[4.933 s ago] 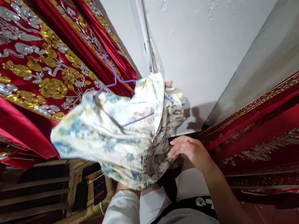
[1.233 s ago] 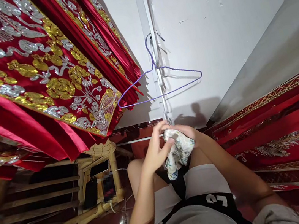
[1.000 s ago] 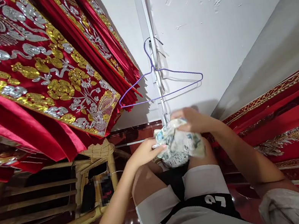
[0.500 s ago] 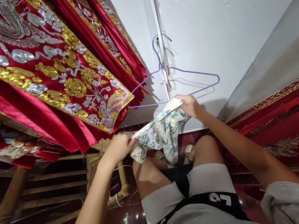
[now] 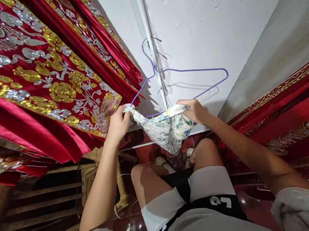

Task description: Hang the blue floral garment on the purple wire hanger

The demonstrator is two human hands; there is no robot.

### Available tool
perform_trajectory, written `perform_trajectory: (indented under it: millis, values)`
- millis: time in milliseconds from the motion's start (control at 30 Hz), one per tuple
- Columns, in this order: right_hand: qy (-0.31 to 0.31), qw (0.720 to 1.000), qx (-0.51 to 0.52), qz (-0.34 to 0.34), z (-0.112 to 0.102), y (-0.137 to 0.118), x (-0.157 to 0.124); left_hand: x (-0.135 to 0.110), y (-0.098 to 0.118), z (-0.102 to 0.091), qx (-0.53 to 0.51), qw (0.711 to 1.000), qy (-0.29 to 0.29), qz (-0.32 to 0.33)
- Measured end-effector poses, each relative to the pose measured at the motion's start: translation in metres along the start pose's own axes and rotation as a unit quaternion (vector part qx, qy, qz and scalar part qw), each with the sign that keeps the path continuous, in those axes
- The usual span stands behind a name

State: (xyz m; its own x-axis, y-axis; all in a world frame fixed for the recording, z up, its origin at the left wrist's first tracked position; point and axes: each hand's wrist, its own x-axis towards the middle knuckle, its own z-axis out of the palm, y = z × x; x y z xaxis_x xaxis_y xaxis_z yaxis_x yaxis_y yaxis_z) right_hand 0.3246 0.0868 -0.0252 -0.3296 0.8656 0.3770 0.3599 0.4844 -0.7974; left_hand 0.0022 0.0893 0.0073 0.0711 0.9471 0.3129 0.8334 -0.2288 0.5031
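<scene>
A white garment with a blue and yellow floral print [image 5: 163, 130] is stretched between my two hands, its lower part hanging in a point; I cannot tell its exact kind. My left hand [image 5: 120, 122] pinches one upper corner, right by the lower left end of a purple hanger [image 5: 191, 70]. The opposite end of the top edge is gripped by my right hand [image 5: 194, 110], just below the hanger's bottom bar. The hanger hangs by its hook near a white vertical strip on the wall. Fabric covers part of the hanger's bottom bar.
Red cloth with gold and silver sequins [image 5: 63, 91] hangs close on the left. More red embroidered cloth [image 5: 307, 120] lines the right. Behind the hanger is a white wall [image 5: 199, 16]. A bamboo chair [image 5: 46, 196] stands low at left.
My left hand has risen with its corner of the garment to the hanger's left end. The fabric is now spread wider. My right hand stays near the bar. The view has shifted slightly.
</scene>
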Motion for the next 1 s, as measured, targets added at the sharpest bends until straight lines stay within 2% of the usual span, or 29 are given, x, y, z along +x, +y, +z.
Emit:
perform_trajectory:
  millis: [100,133,167,233,333,400,467,533,633,700,733,800,900,1000]
  values:
    - [0.019,0.999,-0.026,-0.004,-0.004,0.004,-0.001,0.003,-0.02,0.0,0.047,0.993,-0.107,-0.026]
    - [0.018,0.999,-0.029,-0.005,-0.005,0.005,0.0,0.002,-0.022,-0.001,0.048,0.991,-0.119,-0.024]
    - [0.014,1.0,-0.026,-0.004,-0.005,0.004,0.001,0.0,-0.022,-0.002,0.037,0.994,-0.107,-0.012]
    - [0.005,1.0,-0.009,-0.007,-0.002,0.002,0.004,-0.002,-0.014,-0.002,-0.012,0.999,-0.038,0.036]
    - [-0.007,1.0,0.023,-0.011,0.007,-0.006,0.006,0.001,0.006,0.0,-0.075,0.991,0.059,0.096]
    - [-0.03,0.999,0.03,-0.003,0.009,-0.011,0.004,0.008,0.015,0.002,-0.09,0.985,0.086,0.118]
    - [-0.038,0.999,0.011,0.008,0.005,-0.015,-0.002,0.016,0.017,0.003,-0.087,0.984,0.087,0.131]
    - [0.02,1.0,-0.017,0.017,-0.007,-0.015,-0.008,0.023,0.013,0.003,-0.077,0.985,0.085,0.132]
    - [0.177,0.983,-0.04,0.038,-0.035,-0.007,-0.013,0.029,0.007,0.0,-0.064,0.985,0.082,0.137]
    - [0.213,0.974,-0.048,0.063,-0.055,-0.001,-0.009,0.03,0.007,-0.003,-0.053,0.985,0.072,0.145]
    - [0.203,0.975,-0.05,0.08,-0.066,0.001,-0.005,0.031,0.007,-0.005,-0.044,0.986,0.066,0.148]
    - [0.147,0.982,-0.042,0.115,-0.086,0.0,0.003,0.032,0.009,-0.008,-0.027,0.986,0.069,0.149]
    - [0.027,0.985,0.004,0.17,-0.118,-0.011,0.01,0.035,0.007,-0.011,-0.039,0.985,0.123,0.118]
    - [-0.072,0.973,0.051,0.215,-0.138,-0.024,0.011,0.038,0.002,-0.012,-0.078,0.98,0.166,0.079]
